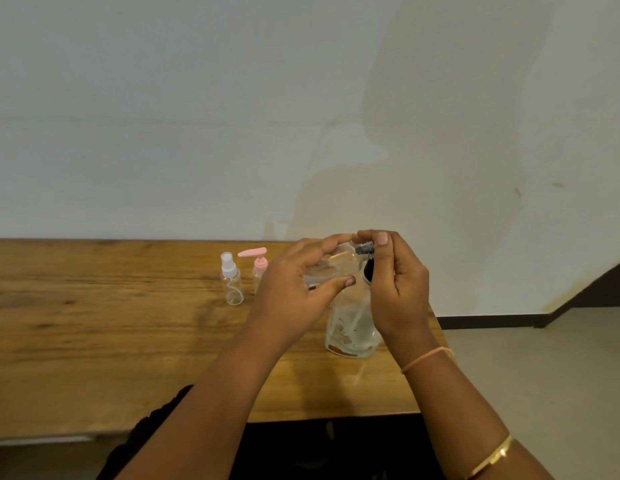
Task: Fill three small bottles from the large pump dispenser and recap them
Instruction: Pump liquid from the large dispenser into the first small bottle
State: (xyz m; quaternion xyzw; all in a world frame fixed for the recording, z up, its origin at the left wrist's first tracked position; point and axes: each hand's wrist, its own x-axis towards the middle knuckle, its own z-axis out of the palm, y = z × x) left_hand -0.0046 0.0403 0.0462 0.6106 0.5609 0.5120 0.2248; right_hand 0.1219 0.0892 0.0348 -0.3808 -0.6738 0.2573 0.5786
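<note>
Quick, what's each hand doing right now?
Left hand: grips the small clear bottle, held sideways.
Right hand: pinches the dark cap on that bottle's neck.

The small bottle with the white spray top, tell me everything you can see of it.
The spray bottle is small, clear and plastic-looking, with a white spray head and a thin tube curling inside. It stands upright on the wooden table, capped, just left of the pink-pump bottle. Whether it holds liquid is unclear.
</note>
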